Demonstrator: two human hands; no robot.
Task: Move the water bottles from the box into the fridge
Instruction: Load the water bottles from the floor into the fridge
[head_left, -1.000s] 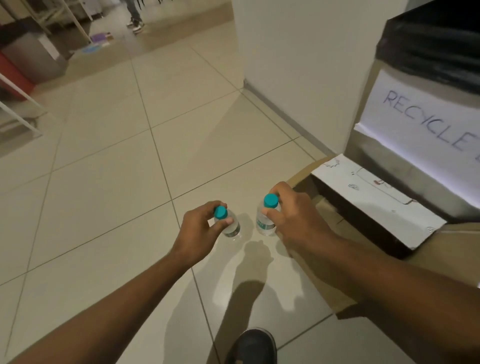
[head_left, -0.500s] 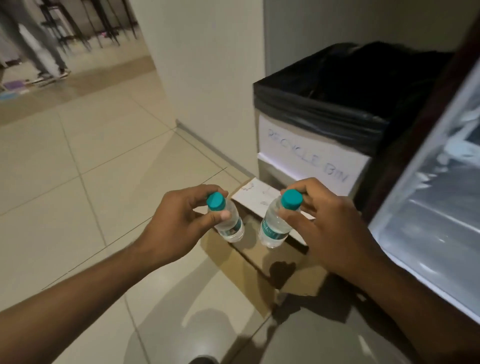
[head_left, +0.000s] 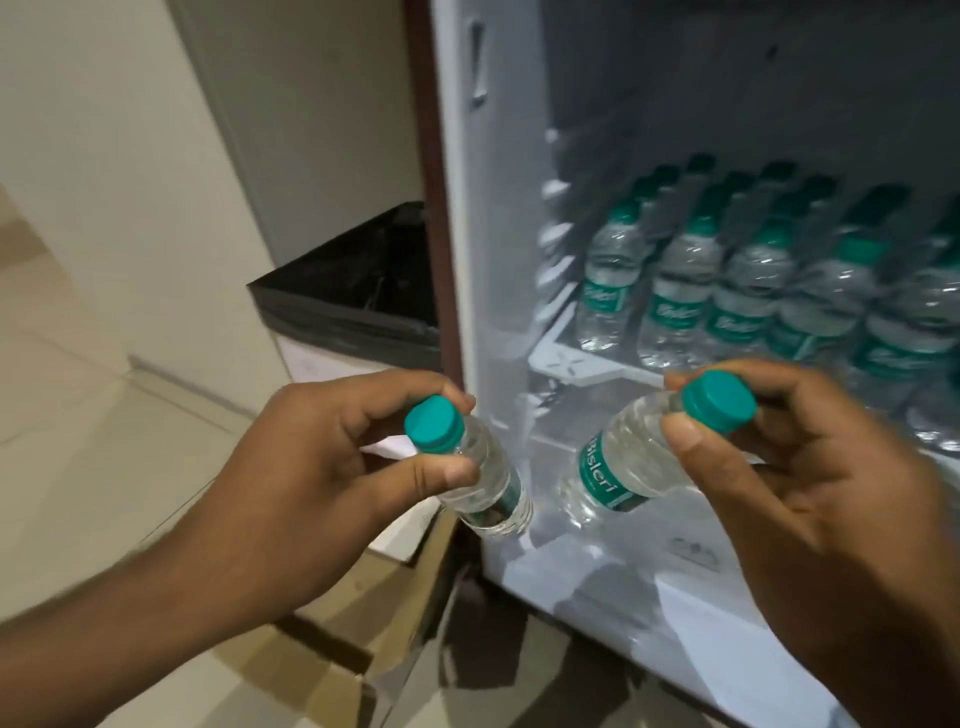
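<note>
Since half a second ago the left bottle (head_left: 483, 478) and right bottle (head_left: 618, 467) have been carried right; both now hang before the open fridge (head_left: 498, 208), level with its lower compartment and not yet inside. Your left hand (head_left: 311, 467) pinches its bottle with thumb and fingers just under the teal cap (head_left: 434, 422). Your right hand (head_left: 810, 493) holds the other the same way, base tilted left and away. Judgement: small, full, light; the thin walls would dent under a squeeze, so the stiff neck is the sound hold. Stocked bottles (head_left: 675, 291) fill the shelf (head_left: 571, 358) above, farther in. The bin (head_left: 363, 291) stands left of the fridge, and the cardboard box (head_left: 332, 649) lies near, lower left.
</note>
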